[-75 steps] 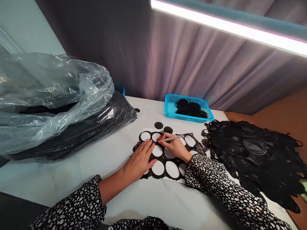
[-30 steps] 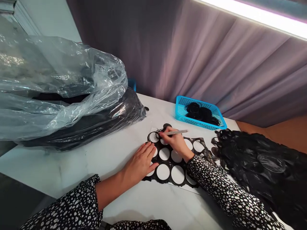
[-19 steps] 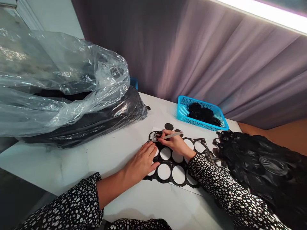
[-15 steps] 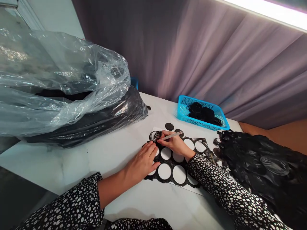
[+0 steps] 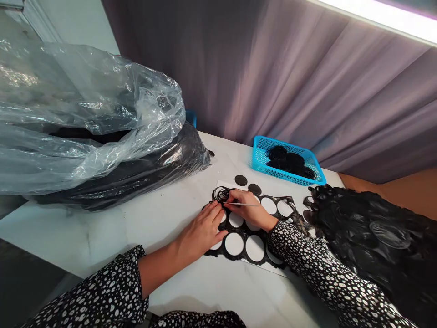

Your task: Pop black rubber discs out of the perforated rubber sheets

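Left sleeve and right sleeve are made of black cloth, printed with irregular white spots, many dark-centred. The left cuff is cut loose, its end seen on the forearm. Left hand and right hand are left bare. Matching spotted cloth is visible at the lower edge.

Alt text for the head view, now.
A person's left hand lies on a black sheet with round holes while the right hand holds a thin pale stick over it. Behind is a blue basket; a plastic bag lies left, a black pile right.
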Available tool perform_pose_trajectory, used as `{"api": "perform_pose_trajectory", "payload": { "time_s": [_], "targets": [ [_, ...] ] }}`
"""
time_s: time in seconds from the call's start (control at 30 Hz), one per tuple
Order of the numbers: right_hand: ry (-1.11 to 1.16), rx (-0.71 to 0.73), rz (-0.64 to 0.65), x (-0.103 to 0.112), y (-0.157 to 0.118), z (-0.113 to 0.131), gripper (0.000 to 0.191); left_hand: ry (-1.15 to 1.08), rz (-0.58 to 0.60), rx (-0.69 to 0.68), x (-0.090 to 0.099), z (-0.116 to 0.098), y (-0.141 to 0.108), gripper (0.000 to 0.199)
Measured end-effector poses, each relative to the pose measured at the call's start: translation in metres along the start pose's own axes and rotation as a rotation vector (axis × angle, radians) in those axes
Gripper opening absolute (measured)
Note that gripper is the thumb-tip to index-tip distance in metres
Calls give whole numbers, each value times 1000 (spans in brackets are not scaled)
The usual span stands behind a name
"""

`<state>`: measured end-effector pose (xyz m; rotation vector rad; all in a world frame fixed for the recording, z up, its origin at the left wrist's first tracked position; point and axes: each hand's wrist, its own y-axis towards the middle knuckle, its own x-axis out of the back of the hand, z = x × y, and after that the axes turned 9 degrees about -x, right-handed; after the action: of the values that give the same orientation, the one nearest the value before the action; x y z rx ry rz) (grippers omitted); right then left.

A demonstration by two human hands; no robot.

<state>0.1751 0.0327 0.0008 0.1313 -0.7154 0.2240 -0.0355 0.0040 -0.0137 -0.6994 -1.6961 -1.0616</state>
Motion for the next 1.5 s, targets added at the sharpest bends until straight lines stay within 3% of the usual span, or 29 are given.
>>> {"api": "perform_pose_trajectory", "payload": {
  "time_s": [0.2,0.4,0.47,0.57,0.6,0.67,0.73,0.8,0.9,0.97,1.07,1.13,1.27,1.5],
  "targets": [
    [-43,9,-6,-2,-2,0,16,24,13,-7,1,0,1,38],
    [-304,209,-8,-7,-3,7,23,4,20,-6,8,0,4,34],
    [-232,109,-194,6,3,1,20,8,1,-10,8,0,3,33],
    [32,-188,-615,42,12,-10,21,-17,-18,-13,6,2,2,31],
    [114,-261,-706,55,12,-13,24,-36,-22,-12,6,4,1,31],
    [244,-338,-749,75,8,-14,28,-90,-36,-12,7,8,2,29],
    [348,-377,-661,83,-2,-6,31,-191,-67,11,13,13,6,27],
    [552,-430,-448,79,-17,7,33,-371,-100,94,21,16,14,31],
    [983,-504,-88,61,-39,29,34,-797,-112,271,36,14,33,47],
    [1184,-523,34,51,-49,39,34,-1107,-72,353,44,10,46,54],
    [1326,-547,76,44,-59,42,30,-1440,15,418,51,2,62,54],
    [1375,-573,57,44,-63,40,28,-1550,63,421,53,-1,69,48],
    [1434,-604,31,47,-72,35,27,-1528,69,446,59,-6,76,39],
    [1587,-615,51,47,-85,26,27,-1518,39,589,71,-13,76,43]
  ]
}}
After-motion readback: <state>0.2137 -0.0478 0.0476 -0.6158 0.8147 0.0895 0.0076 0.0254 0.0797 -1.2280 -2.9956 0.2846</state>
